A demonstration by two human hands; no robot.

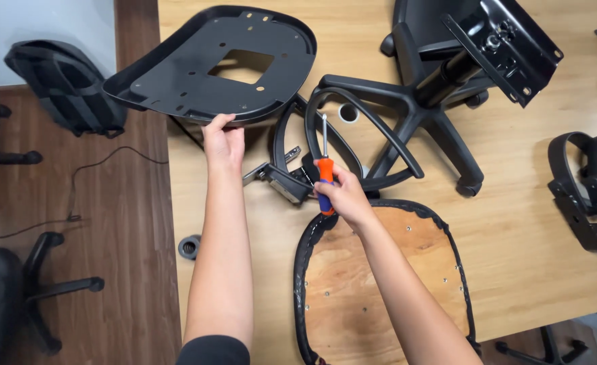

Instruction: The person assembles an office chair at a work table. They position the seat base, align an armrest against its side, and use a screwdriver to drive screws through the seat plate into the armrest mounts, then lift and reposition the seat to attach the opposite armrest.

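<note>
While a plywood-bottomed seat cushion [386,284] lies upside down at the desk's [528,270] near edge, the work looks to be chair disassembly, midway. Just beyond it, the right hand [342,195] is clenched around an orange-and-blue screwdriver [324,165], shaft pointing up, beside the black armrests [312,145]. The left hand [222,142] grips the rim of a black plastic seat pan [210,64], tilting it up near the desk's far left corner (likely needing a steady lift next). Farther right lies the wheeled chair base [433,101].
</note>
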